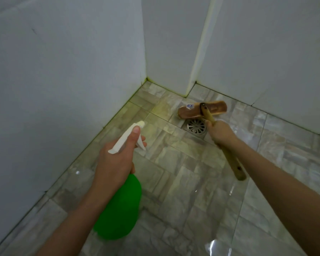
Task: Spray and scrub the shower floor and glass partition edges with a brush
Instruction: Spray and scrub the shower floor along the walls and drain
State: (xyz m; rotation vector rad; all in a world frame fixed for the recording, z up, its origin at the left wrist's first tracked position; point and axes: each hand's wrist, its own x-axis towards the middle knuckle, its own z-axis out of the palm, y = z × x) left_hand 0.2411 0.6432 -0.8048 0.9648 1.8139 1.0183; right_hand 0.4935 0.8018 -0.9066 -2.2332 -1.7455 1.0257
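Left hand (116,159): wrapped round the neck of the spray bottle (120,209), a finger at the trigger, centre-left of the frame.
Nozzle (139,124): points up and right, towards the tiles just left of the drain (195,126).
Right hand (221,133): gripping the brush handle (231,161), just right of the drain.
Brush head (201,109): on the floor (183,182) just beyond the drain, long axis left to right, crosswise to the handle.
Key relation: the head lies ahead of the nozzle and near the foot of the white vertical strip (199,48); the right hand is the nearer one.
Likely step: spraying ahead of the brush, then scrubbing towards that corner.
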